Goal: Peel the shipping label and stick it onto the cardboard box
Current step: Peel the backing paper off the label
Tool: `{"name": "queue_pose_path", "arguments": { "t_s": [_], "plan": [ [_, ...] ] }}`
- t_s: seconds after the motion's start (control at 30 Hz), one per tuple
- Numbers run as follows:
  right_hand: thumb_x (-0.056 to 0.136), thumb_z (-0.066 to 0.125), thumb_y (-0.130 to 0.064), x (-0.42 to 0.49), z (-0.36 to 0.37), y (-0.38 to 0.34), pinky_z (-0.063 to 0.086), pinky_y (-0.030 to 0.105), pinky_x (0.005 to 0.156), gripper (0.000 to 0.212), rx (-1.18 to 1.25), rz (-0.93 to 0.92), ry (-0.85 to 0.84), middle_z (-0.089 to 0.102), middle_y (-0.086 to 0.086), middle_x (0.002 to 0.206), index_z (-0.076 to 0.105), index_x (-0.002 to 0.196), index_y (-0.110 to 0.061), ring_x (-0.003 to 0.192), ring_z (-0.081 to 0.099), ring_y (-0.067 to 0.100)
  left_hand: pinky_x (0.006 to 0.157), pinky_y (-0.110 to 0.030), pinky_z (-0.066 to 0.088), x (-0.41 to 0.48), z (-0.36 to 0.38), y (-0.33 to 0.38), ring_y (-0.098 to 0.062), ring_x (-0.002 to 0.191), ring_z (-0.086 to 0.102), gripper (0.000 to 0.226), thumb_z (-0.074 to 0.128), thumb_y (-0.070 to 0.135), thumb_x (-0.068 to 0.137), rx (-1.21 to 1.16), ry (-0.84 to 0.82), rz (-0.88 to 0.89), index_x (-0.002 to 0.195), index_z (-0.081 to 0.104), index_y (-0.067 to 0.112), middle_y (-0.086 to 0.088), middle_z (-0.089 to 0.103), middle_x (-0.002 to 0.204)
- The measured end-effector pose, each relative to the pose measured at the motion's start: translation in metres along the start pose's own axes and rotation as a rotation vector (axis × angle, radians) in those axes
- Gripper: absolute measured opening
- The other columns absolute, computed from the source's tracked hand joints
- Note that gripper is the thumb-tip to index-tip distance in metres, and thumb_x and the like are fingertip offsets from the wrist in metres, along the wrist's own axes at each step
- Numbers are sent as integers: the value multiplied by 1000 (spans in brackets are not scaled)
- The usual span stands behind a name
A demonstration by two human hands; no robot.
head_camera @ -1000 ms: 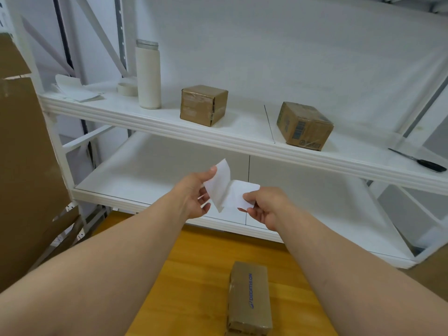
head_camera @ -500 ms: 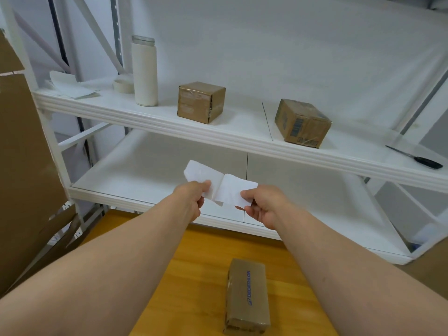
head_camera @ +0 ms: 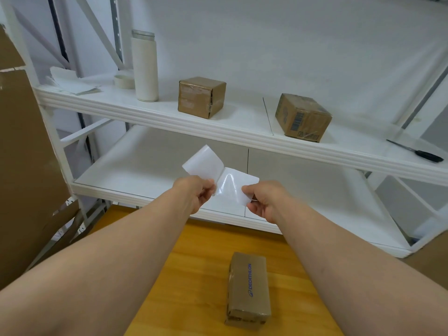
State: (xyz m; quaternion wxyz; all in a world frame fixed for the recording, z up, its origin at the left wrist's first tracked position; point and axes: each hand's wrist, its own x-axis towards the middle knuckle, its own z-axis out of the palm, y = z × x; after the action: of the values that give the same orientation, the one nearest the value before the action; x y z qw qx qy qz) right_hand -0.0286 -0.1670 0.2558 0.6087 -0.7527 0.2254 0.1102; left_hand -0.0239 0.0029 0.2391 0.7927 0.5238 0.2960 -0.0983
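Observation:
I hold a white shipping label (head_camera: pixel 203 163) in front of the shelving, partly peeled from its glossy backing sheet (head_camera: pixel 234 189). My left hand (head_camera: pixel 194 195) pinches the peeled label, which curls up and to the left. My right hand (head_camera: pixel 265 202) pinches the right edge of the backing. The two sheets still join along a line between my hands. Below them, a long cardboard box (head_camera: pixel 248 291) wrapped in clear tape, with blue lettering on top, lies on the wooden table (head_camera: pixel 194 275).
A white shelf unit (head_camera: pixel 242 137) stands behind the table. On its upper shelf are a white bottle (head_camera: pixel 145 66), a tape roll (head_camera: pixel 123 81), papers (head_camera: pixel 70 80), two cardboard boxes (head_camera: pixel 201 97) (head_camera: pixel 303 117) and a black-handled tool (head_camera: pixel 417 151). Large cardboard (head_camera: pixel 21 166) leans at the left.
The label has peeled further from the backing: my left hand pulled its free end from upright to folded back toward the upper left. My right hand stayed in place.

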Motion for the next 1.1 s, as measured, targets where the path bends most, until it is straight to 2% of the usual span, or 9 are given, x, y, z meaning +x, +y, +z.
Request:
{"name": "queue_pose_path", "arguments": {
  "t_s": [0.13, 0.27, 0.37, 0.47, 0.57, 0.73, 0.8, 0.93, 1.1],
  "plan": [
    [88, 71, -8, 1, -5, 1, 48, 22, 40, 14, -1, -3, 15, 67, 17, 113, 58, 91, -10, 76, 62, 24, 73, -23, 57, -3, 3, 1, -14, 70, 64, 10, 69, 6, 88, 43, 44, -16, 91, 61, 2, -12, 72, 82],
    [88, 73, -11, 1, -5, 2, 48, 21, 39, 17, -11, 7, 4, 67, 18, 114, 59, 96, -9, 75, 62, 24, 60, -18, 50, -4, 5, 1, -12, 69, 61, 17, 70, 14, 89, 43, 72, -25, 97, 58, 5, -10, 72, 75],
    [88, 74, -13, 2, -6, 2, 48, 20, 39, 24, -9, 9, -1, 68, 18, 114, 60, 106, -6, 69, 61, 22, 69, -20, 54, -3, 6, 2, -13, 69, 62, 23, 71, 18, 89, 25, 86, -3, 104, 58, 6, -11, 71, 73],
    [88, 73, -13, 4, -7, 1, 49, 20, 42, 26, -10, 20, -3, 67, 18, 115, 60, 108, -6, 65, 61, 21, 72, -21, 53, -4, 6, 4, -15, 70, 59, 20, 71, 19, 89, 47, 123, 2, 101, 61, 6, -8, 69, 74],
    [88, 73, -13, 7, -7, 2, 48, 21, 42, 23, -26, 28, 4, 67, 18, 115, 59, 105, -8, 73, 65, 24, 75, -21, 52, -2, 6, 6, -15, 71, 57, 18, 71, 18, 88, 55, 148, -6, 96, 61, 7, -7, 66, 74],
    [89, 71, -10, 10, -5, 3, 46, 19, 36, 27, -11, 26, -4, 68, 18, 114, 59, 113, -6, 70, 68, 22, 64, -20, 51, 0, 7, 7, -12, 59, 54, 18, 66, 7, 90, 45, 112, -43, 107, 62, 4, -10, 67, 75],
    [89, 71, -9, 11, -4, 4, 45, 18, 35, 26, -6, 29, -4, 68, 17, 114, 59, 113, -6, 66, 68, 20, 57, -19, 47, 2, 7, 5, -12, 62, 55, 18, 65, 4, 88, 63, 120, -44, 106, 61, 6, -10, 66, 78],
    [89, 70, -8, 14, -5, 8, 44, 17, 34, 31, -1, 38, -3, 68, 17, 117, 59, 118, -6, 64, 67, 20, 66, -20, 41, 8, 2, 1, -15, 73, 48, 9, 60, -1, 84, 124, 176, -60, 88, 59, 7, -8, 57, 86],
    [89, 71, -8, 14, -1, 13, 46, 18, 35, 31, -23, 58, -9, 68, 16, 116, 59, 117, -7, 61, 67, 18, 69, -22, 38, 14, -4, -3, -15, 74, 46, 18, 58, 0, 84, 119, 205, -72, 70, 50, 8, -7, 53, 83]
  ]
}}
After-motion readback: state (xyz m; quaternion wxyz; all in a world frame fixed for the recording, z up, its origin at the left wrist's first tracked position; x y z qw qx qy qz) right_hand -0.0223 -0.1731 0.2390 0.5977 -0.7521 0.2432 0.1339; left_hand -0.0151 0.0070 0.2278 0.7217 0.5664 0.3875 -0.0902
